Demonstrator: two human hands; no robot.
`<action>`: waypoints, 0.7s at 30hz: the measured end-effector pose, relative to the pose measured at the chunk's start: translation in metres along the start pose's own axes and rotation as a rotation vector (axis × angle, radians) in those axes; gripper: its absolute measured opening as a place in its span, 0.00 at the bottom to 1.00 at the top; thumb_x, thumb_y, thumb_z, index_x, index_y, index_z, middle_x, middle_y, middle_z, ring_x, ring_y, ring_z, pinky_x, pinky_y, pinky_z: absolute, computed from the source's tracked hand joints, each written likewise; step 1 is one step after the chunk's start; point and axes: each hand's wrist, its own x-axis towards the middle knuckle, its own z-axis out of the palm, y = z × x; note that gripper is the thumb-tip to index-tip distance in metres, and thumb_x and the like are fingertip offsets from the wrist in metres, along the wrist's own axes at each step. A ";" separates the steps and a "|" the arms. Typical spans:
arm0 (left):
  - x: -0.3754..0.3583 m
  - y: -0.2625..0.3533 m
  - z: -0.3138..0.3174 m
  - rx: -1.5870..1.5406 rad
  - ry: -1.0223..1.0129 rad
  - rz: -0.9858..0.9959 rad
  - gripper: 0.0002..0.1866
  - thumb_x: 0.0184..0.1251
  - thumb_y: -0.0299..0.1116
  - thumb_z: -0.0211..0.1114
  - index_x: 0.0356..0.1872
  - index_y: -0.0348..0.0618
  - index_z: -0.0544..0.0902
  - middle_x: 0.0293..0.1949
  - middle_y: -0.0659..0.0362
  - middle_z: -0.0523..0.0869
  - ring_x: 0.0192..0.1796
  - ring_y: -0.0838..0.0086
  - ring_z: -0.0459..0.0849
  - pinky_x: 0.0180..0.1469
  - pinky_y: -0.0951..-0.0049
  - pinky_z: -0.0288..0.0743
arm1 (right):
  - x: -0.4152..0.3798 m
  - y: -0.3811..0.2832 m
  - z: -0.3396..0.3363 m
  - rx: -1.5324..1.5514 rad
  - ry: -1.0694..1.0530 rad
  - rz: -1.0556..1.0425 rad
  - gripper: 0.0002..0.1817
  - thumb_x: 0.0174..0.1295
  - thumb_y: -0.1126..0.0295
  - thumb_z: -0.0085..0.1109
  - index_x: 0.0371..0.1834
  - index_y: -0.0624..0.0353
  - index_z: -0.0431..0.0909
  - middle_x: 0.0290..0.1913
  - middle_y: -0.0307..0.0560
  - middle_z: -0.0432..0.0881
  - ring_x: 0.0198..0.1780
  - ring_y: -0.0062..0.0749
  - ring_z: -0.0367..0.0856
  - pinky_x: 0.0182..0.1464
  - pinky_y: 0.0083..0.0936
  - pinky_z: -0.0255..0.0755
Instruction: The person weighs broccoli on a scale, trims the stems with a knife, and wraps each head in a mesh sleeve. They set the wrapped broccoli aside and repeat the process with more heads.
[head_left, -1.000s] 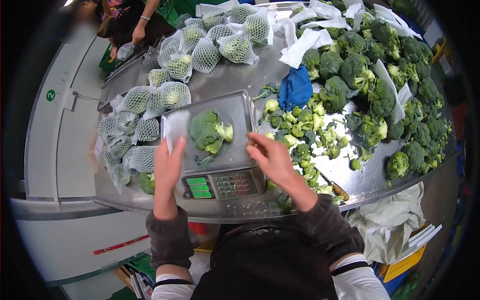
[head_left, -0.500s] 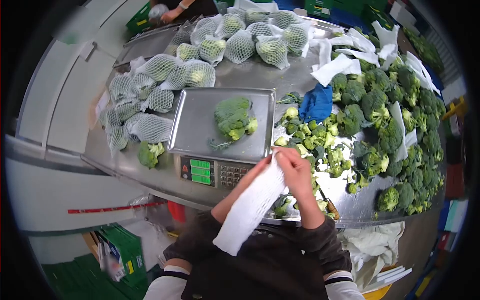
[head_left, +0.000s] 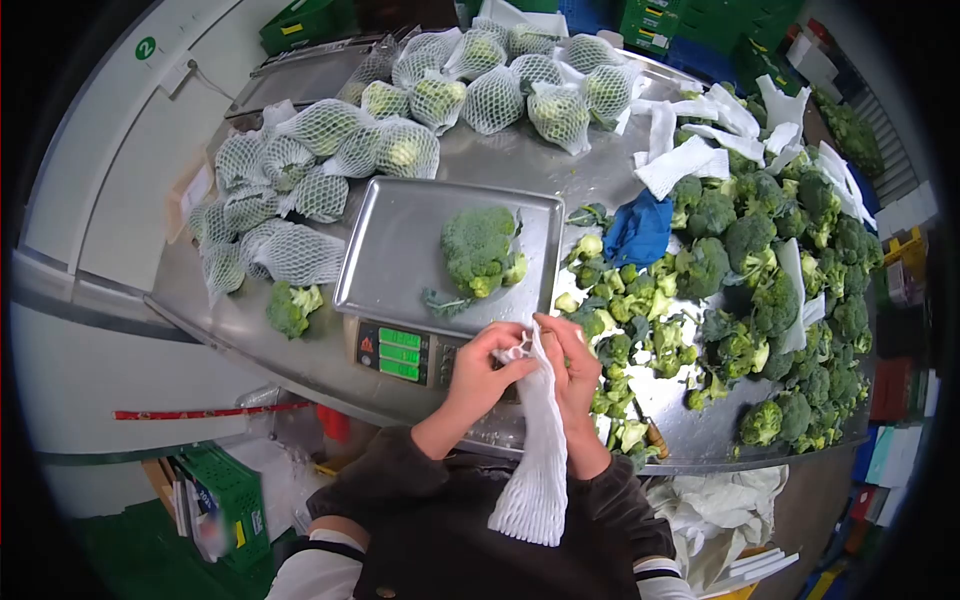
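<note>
A white net sleeve hangs down between my hands, its top end slightly opened. My left hand pinches the left side of that end, and my right hand grips the other side. Just beyond them, a broccoli head lies on the steel tray of a scale. A loose leaf rests beside it on the tray. Green digits glow on the scale's display.
Netted broccoli heads cover the back and left of the steel table. Loose broccoli, white nets, a blue cloth and cut stems lie right. A knife handle is near the front edge.
The net sleeve has swung to hang more vertically, and its top end is now spread. My left hand shows more clearly beside it. The co-worker's hand at the back is out of view.
</note>
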 end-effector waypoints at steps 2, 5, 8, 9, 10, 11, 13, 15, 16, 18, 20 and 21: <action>0.001 0.014 -0.006 0.054 0.034 0.051 0.06 0.55 0.21 0.66 0.25 0.39 0.76 0.37 0.61 0.79 0.43 0.81 0.76 0.46 0.79 0.70 | 0.004 0.002 0.007 0.297 0.082 0.320 0.11 0.64 0.72 0.51 0.47 0.64 0.76 0.39 0.42 0.79 0.41 0.24 0.76 0.47 0.20 0.68; 0.004 0.023 -0.029 -0.445 0.147 -0.307 0.04 0.62 0.27 0.59 0.28 0.41 0.75 0.30 0.61 0.80 0.35 0.78 0.77 0.41 0.75 0.72 | 0.013 -0.001 0.006 1.237 0.062 0.918 0.16 0.64 0.68 0.53 0.52 0.62 0.72 0.41 0.43 0.80 0.42 0.24 0.76 0.46 0.20 0.71; 0.021 0.031 -0.062 -0.803 0.311 -0.366 0.10 0.68 0.39 0.54 0.28 0.46 0.74 0.27 0.61 0.79 0.32 0.73 0.79 0.41 0.66 0.75 | -0.008 0.026 0.014 0.856 -0.447 1.138 0.24 0.65 0.59 0.53 0.59 0.62 0.67 0.49 0.43 0.78 0.47 0.25 0.77 0.48 0.22 0.73; 0.021 0.037 -0.073 -0.899 0.269 -0.455 0.11 0.68 0.42 0.54 0.30 0.47 0.75 0.29 0.60 0.80 0.33 0.71 0.80 0.43 0.63 0.76 | -0.013 0.006 0.013 0.637 -0.574 1.043 0.23 0.66 0.58 0.50 0.58 0.62 0.69 0.51 0.43 0.78 0.48 0.26 0.77 0.51 0.24 0.72; 0.016 0.041 -0.071 -0.818 0.286 -0.561 0.12 0.68 0.42 0.53 0.34 0.45 0.76 0.32 0.59 0.81 0.35 0.71 0.80 0.44 0.64 0.76 | -0.007 0.002 0.007 0.587 -0.693 0.957 0.22 0.67 0.59 0.49 0.56 0.64 0.70 0.50 0.44 0.78 0.49 0.28 0.77 0.54 0.26 0.71; 0.007 0.042 -0.070 -0.735 0.303 -0.662 0.13 0.68 0.43 0.53 0.37 0.44 0.77 0.34 0.59 0.83 0.38 0.70 0.81 0.45 0.64 0.76 | 0.001 0.002 -0.001 0.533 -0.811 0.870 0.21 0.67 0.59 0.48 0.54 0.65 0.71 0.50 0.46 0.78 0.49 0.30 0.77 0.56 0.28 0.70; -0.017 0.007 -0.076 -0.611 0.009 -1.007 0.17 0.69 0.41 0.53 0.48 0.39 0.76 0.41 0.58 0.84 0.43 0.73 0.82 0.47 0.68 0.76 | 0.023 0.021 -0.012 0.935 -0.636 0.923 0.20 0.66 0.58 0.50 0.51 0.65 0.73 0.48 0.50 0.79 0.50 0.35 0.78 0.57 0.33 0.70; -0.032 0.005 -0.083 -0.324 -0.324 -0.951 0.18 0.68 0.38 0.56 0.51 0.35 0.76 0.43 0.59 0.84 0.44 0.77 0.81 0.45 0.74 0.75 | 0.037 0.028 -0.008 1.086 -0.471 0.755 0.22 0.65 0.55 0.50 0.49 0.65 0.72 0.44 0.50 0.80 0.46 0.32 0.80 0.49 0.31 0.75; -0.020 0.011 -0.092 -0.227 -0.424 -0.898 0.16 0.66 0.36 0.57 0.48 0.35 0.78 0.40 0.60 0.84 0.42 0.78 0.81 0.43 0.75 0.75 | 0.041 0.025 -0.005 1.059 -0.498 0.809 0.21 0.66 0.58 0.48 0.50 0.66 0.72 0.43 0.49 0.80 0.44 0.30 0.80 0.47 0.29 0.76; 0.008 0.020 -0.105 0.068 -0.344 -0.798 0.13 0.64 0.33 0.59 0.42 0.35 0.81 0.35 0.60 0.84 0.36 0.80 0.81 0.36 0.77 0.73 | 0.055 0.020 -0.010 0.754 -0.606 0.875 0.17 0.65 0.63 0.49 0.49 0.65 0.74 0.36 0.43 0.80 0.36 0.25 0.80 0.39 0.24 0.76; 0.022 0.020 -0.113 0.316 -0.034 -0.608 0.11 0.63 0.31 0.59 0.38 0.34 0.82 0.31 0.60 0.84 0.28 0.82 0.79 0.27 0.78 0.70 | 0.065 0.029 -0.006 0.085 -0.544 0.291 0.14 0.60 0.69 0.52 0.46 0.60 0.77 0.29 0.40 0.79 0.30 0.19 0.77 0.33 0.20 0.73; 0.030 0.016 -0.121 0.369 0.081 -0.477 0.10 0.63 0.31 0.58 0.37 0.34 0.82 0.29 0.60 0.83 0.25 0.84 0.78 0.22 0.79 0.67 | 0.076 0.015 -0.006 -0.077 -0.469 0.214 0.15 0.58 0.70 0.52 0.48 0.60 0.76 0.29 0.46 0.81 0.29 0.27 0.80 0.36 0.23 0.74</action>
